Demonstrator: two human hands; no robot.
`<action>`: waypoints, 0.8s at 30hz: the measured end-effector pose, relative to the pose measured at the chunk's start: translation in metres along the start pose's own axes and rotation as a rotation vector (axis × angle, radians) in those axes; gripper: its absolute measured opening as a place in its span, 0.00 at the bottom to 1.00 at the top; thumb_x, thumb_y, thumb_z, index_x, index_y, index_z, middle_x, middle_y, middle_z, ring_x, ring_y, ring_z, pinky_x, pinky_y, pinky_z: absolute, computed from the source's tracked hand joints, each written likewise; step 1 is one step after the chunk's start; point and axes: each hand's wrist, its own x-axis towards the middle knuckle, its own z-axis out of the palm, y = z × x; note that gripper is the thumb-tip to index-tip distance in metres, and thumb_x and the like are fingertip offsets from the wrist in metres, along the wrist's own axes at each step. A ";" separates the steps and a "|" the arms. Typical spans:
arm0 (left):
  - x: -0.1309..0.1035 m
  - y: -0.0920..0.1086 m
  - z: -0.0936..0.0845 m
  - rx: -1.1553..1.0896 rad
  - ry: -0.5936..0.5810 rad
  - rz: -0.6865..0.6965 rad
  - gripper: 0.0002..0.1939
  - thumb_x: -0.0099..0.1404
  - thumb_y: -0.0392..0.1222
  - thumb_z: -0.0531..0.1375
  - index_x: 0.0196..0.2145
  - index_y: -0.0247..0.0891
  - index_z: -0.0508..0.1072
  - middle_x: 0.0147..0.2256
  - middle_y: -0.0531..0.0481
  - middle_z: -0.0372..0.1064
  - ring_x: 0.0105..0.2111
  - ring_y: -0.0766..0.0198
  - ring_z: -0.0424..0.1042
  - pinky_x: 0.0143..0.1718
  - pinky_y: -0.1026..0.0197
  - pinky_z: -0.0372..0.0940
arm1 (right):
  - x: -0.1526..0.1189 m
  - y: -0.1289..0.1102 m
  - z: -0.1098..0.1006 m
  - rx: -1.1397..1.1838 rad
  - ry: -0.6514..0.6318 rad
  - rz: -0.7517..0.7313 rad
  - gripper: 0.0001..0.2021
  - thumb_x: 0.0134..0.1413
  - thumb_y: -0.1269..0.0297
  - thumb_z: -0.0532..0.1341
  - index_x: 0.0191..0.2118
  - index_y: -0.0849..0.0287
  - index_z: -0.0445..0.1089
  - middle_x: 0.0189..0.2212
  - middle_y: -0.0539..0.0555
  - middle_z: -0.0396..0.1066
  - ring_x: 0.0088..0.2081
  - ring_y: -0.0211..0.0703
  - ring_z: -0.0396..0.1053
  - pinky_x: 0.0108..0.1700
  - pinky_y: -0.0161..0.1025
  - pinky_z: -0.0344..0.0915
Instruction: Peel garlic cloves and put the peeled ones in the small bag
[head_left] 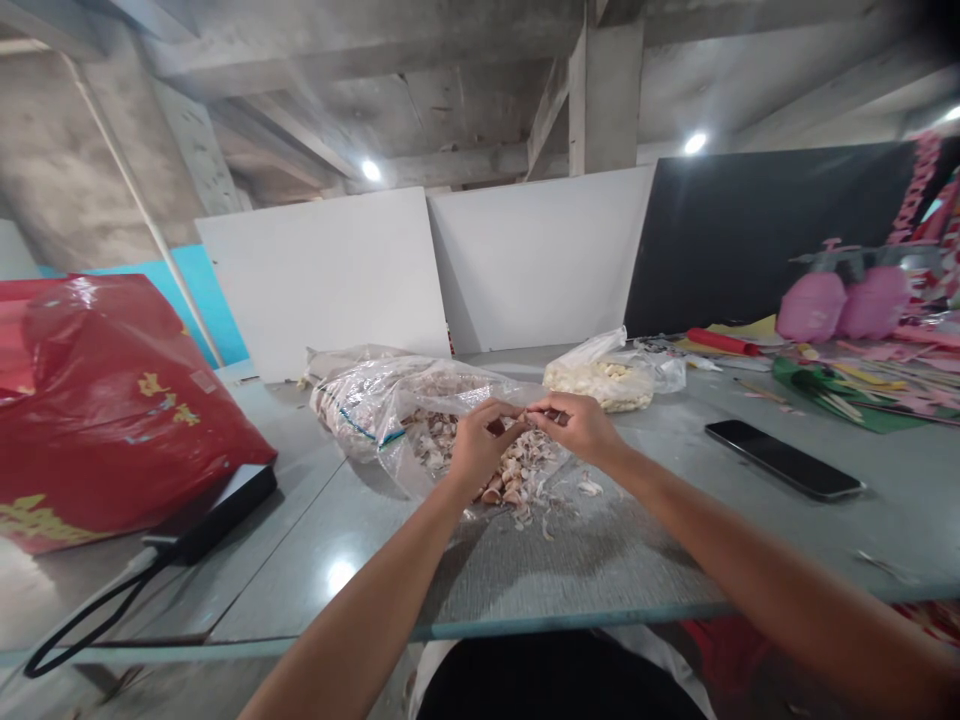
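Both hands meet above the open mouth of a clear plastic bag [360,395] full of garlic cloves and papery skins. My left hand [484,437] has its thumb and fingers pinched together, and my right hand [576,425] pinches at the same spot from the other side. Whatever sits between the fingertips is too small to make out. Garlic cloves [510,480] lie below the hands at the bag's mouth, with loose skins [591,487] scattered on the table beside them. Behind my right hand stands another clear bag [600,380] holding pale peeled cloves.
A big red bag [127,420] and a black power bank [225,515] with a strap are on the left. To the right lie a phone [784,458], a red roll [721,342], green paper [847,400] and pink spray bottles [814,303]. Boards [536,260] stand along the back.
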 end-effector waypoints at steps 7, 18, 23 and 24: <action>-0.002 -0.002 0.001 0.027 -0.027 0.023 0.10 0.55 0.46 0.61 0.32 0.37 0.75 0.30 0.49 0.69 0.23 0.71 0.62 0.25 0.67 0.59 | 0.000 0.003 0.002 -0.041 0.001 -0.055 0.08 0.52 0.65 0.56 0.32 0.58 0.72 0.27 0.51 0.71 0.27 0.35 0.66 0.30 0.31 0.61; -0.001 -0.005 0.004 -0.013 0.016 -0.031 0.10 0.54 0.46 0.62 0.32 0.37 0.75 0.30 0.50 0.69 0.22 0.73 0.60 0.25 0.67 0.58 | -0.001 0.006 0.002 0.018 -0.040 -0.012 0.07 0.52 0.63 0.58 0.36 0.57 0.70 0.29 0.50 0.71 0.27 0.35 0.66 0.30 0.31 0.61; -0.001 -0.006 0.006 -0.052 0.013 -0.057 0.11 0.53 0.46 0.63 0.32 0.38 0.75 0.30 0.50 0.69 0.22 0.72 0.60 0.24 0.67 0.57 | 0.001 0.005 0.000 0.014 -0.039 -0.045 0.09 0.53 0.59 0.57 0.33 0.58 0.70 0.28 0.51 0.71 0.27 0.35 0.65 0.30 0.31 0.60; -0.001 -0.006 0.006 -0.057 0.011 -0.064 0.11 0.53 0.47 0.63 0.32 0.38 0.76 0.30 0.50 0.69 0.22 0.72 0.60 0.24 0.67 0.57 | 0.001 0.005 0.000 0.010 -0.038 -0.051 0.09 0.53 0.58 0.57 0.33 0.58 0.69 0.27 0.51 0.71 0.26 0.34 0.65 0.30 0.31 0.60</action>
